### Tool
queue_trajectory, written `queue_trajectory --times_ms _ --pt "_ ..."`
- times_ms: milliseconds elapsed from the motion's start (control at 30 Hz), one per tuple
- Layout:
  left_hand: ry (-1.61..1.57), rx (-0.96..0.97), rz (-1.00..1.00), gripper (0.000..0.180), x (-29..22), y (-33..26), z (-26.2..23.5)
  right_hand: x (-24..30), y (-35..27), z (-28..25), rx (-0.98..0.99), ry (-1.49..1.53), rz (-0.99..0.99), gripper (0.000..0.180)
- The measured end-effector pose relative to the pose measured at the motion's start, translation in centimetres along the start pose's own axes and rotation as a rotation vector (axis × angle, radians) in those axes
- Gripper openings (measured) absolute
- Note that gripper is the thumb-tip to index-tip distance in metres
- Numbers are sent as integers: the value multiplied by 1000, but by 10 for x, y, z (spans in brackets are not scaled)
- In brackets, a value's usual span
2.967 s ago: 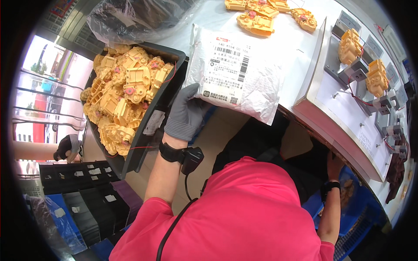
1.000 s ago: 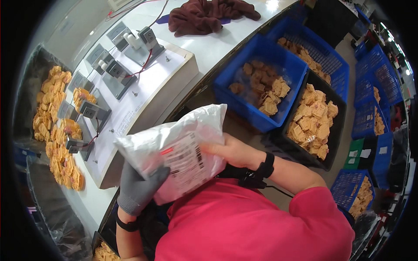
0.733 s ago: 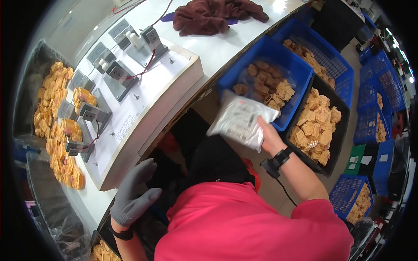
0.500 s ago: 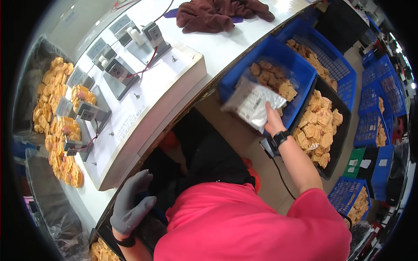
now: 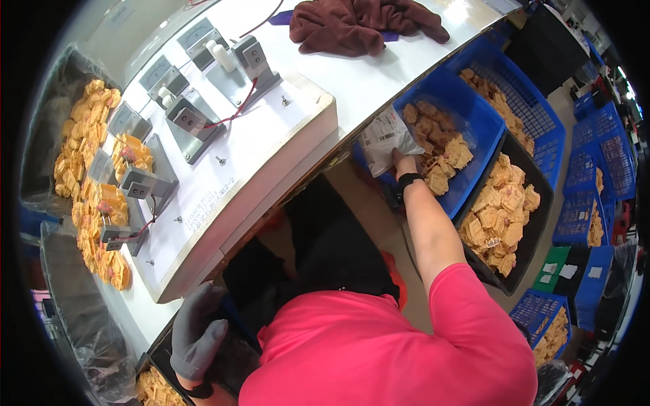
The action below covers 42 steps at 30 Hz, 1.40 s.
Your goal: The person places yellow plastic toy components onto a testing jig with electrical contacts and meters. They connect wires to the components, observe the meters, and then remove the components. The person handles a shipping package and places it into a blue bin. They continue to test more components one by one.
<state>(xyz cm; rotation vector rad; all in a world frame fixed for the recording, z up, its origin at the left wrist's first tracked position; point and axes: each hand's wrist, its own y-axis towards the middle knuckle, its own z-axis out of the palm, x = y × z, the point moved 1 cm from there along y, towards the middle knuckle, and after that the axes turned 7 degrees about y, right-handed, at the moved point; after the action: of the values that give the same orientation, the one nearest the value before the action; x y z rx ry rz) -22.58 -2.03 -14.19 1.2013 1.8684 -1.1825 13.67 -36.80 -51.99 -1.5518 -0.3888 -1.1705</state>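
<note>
My right hand grips the edge of a silvery-white plastic bag with a printed label. The bag is over the near left side of a blue crate, beside the table edge. In that crate lie brownish parts and yellow plastic parts, some under clear film. My left hand, in a grey glove, hangs below the table's near corner with its thumb apart from its fingers and nothing in it. Beneath it, dark plastic sheeting and a bin of yellow parts partly show.
On the white table stands a thick board carrying gauges, grey clamp blocks and red wires. Yellow parts pile up at its left. A maroon cloth lies at the back. A black tray of yellow parts sits right, near more blue crates.
My right hand has moved left with the bag, toward the table edge, and the bag has tilted so its label shows. My left hand has dropped slightly.
</note>
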Motion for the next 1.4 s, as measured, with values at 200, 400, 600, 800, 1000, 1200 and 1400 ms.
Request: queue_trajectory --times_ms 200,400,600,800,1000,1200,1400 --pt "-18 -19 -16 65 3 4 -1 -16 18 -4 55 31 3 55" --pt "-18 -24 -14 64 5 2 0 0 12 3 169 -106 154 52" --pt "-31 -92 19 58 9 -5 -5 -6 -9 -22 94 -89 -24 51" --pt "95 -393 213 20 13 -9 -17 -17 -125 -24 162 -425 -552 45" --pt "186 -759 368 19 29 -11 -38 17 -244 14 965 -685 -588 85" --pt "290 -1097 407 22 65 -14 -56 69 -237 -9 1320 -992 -439 44" --pt "81 -1327 304 36 109 5 -81 144 -254 -8 905 -655 -314 20"
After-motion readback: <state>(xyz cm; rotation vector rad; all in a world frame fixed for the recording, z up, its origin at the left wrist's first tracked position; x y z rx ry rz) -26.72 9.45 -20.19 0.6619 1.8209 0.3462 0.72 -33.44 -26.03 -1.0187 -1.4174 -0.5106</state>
